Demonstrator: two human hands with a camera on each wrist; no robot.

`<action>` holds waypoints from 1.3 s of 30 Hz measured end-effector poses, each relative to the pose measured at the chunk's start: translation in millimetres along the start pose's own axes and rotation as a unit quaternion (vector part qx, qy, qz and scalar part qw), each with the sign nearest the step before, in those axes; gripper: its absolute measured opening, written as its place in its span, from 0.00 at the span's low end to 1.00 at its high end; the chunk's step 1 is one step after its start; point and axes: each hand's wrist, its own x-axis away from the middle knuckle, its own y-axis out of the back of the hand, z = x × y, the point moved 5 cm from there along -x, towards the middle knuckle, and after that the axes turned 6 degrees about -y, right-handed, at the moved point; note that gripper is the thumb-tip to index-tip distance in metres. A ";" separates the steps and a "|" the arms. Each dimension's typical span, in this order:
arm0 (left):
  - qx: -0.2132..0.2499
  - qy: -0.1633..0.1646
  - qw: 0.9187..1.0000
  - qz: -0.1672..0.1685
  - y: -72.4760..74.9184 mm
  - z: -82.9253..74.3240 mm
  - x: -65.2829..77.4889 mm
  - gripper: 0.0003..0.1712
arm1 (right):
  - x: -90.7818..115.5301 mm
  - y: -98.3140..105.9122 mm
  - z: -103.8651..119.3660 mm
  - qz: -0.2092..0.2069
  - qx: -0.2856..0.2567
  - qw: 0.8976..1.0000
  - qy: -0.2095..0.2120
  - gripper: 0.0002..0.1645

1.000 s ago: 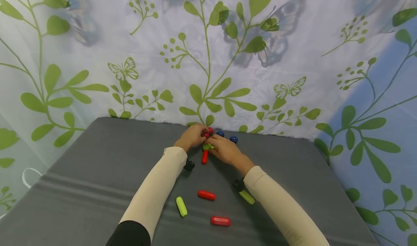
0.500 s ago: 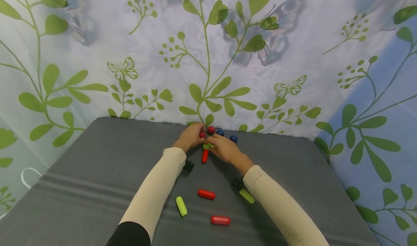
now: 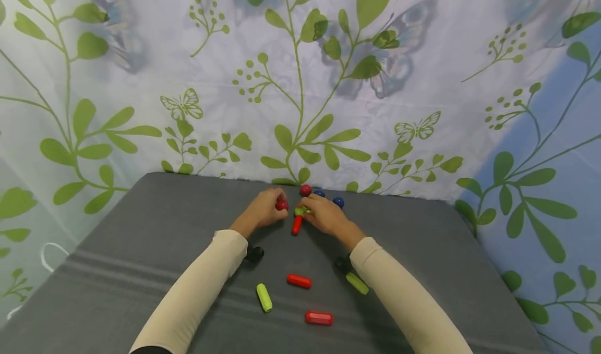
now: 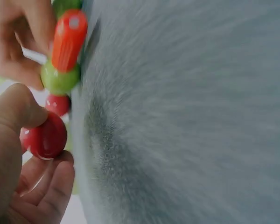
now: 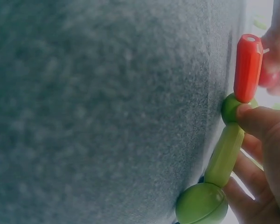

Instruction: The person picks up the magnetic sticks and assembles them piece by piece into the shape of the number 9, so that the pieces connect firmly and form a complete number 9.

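My left hand [image 3: 264, 209] pinches a red ball [image 4: 47, 137] between thumb and fingers, just above the grey surface and left of the joined pieces. My right hand [image 3: 326, 216] grips a joined toy piece, its thumb pressed on a green ball [image 5: 232, 108]. From that ball a red rod [image 5: 248, 67] sticks out toward the near side. A light green rod [image 5: 225, 156] links it to a second green ball [image 5: 203, 204], seen in the right wrist view. In the head view the right fingers hide most of this green part.
Behind the hands lie another red ball [image 3: 305, 190] and blue balls [image 3: 338, 202], near the patterned curtain [image 3: 211, 109]. Closer in, two loose red rods [image 3: 299, 281] and two light green rods [image 3: 264, 297] lie on the grey surface [image 3: 155, 270].
My left hand has drawn the red ball left and nearer, away from the other red ball and the joined pieces. My right hand stays almost still. The head view has shifted slightly.
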 end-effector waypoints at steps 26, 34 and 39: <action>-0.006 -0.113 0.990 0.083 -22.6 -67.9 51.7 0.18 | 0.7 -0.7 -1.6 -0.003 -0.021 1.000 -0.001 0.15; -0.006 -0.104 0.992 0.073 -24.0 -65.8 51.7 0.19 | -0.1 -1.2 -2.4 0.002 -0.021 1.000 -0.007 0.15; -0.009 -0.106 0.992 0.061 -25.5 -63.9 50.5 0.20 | -0.3 -1.2 -2.2 0.000 -0.024 1.000 0.000 0.14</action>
